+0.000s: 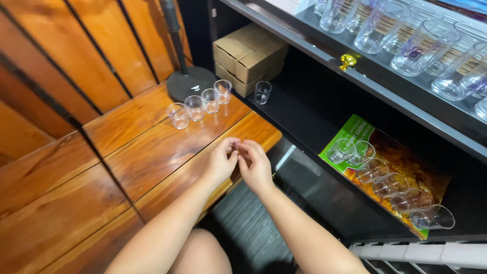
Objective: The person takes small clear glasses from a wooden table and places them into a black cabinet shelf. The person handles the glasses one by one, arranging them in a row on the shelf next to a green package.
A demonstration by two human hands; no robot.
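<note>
Head view looks down on two bare forearms reaching up from six o'clock, and the left hand [220, 163] and right hand [255, 165] meet at the middle of the frame, over the front edge of a polished wooden desk [147, 147]. Both sets of fingers are curled in and pinched together, fingertips touching one another; something small may sit between them, but it is too hidden to tell what, or whether they grip anything at all. At about eleven o'clock from the hands, well apart from them, four small clear plastic cups [200, 104] stand upright in a slanted row on the desk, each just beside the next. Behind that row, toward twelve o'clock, sits a dark round stand base [190, 83] with a pole rising from it. To its right, on the black lower shelf [304, 106], a single small clear cup [263, 92] stands near a stack of brown cardboard boxes [248, 56]. At three o'clock from the hands, a green and orange packet [406, 162] lies on the same shelf with a line of clear cups [390, 185] tipped on their sides across it. Along the upper shelf at one o'clock, larger clear printed cups [406, 35] lie in a crowded row.
</note>
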